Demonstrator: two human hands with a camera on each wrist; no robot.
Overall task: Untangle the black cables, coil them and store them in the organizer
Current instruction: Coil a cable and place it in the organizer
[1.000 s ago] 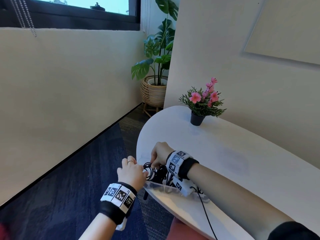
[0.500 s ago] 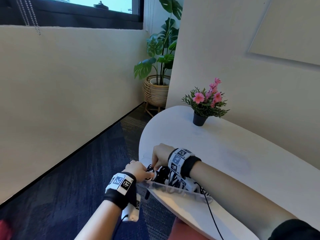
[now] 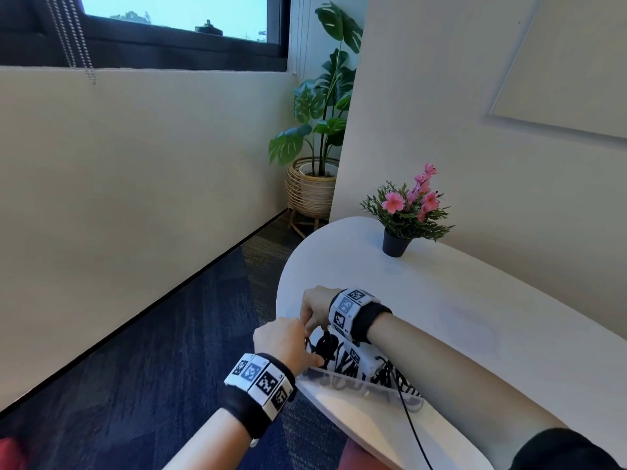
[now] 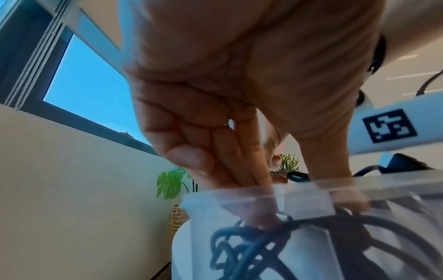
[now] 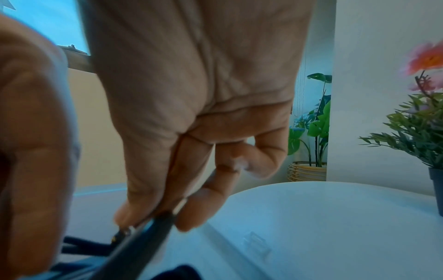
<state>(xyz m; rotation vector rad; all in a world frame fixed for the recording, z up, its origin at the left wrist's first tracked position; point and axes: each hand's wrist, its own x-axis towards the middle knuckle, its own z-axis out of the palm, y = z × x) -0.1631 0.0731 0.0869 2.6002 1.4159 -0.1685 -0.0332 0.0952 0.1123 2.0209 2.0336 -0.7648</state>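
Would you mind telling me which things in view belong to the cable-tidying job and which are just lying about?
Part of the job:
- black cables, heaped in the organizer
- clear organizer at the table edge
- left hand, fingers dipped into the organizer
- right hand, pinching a cable

Just lying about:
- pink flower pot
- white table
- leafy floor plant

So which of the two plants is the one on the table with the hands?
The small pink-flowered plant in the black pot stands on the white table. The big-leafed plant sits in a wicker basket on the floor, behind the wall corner.
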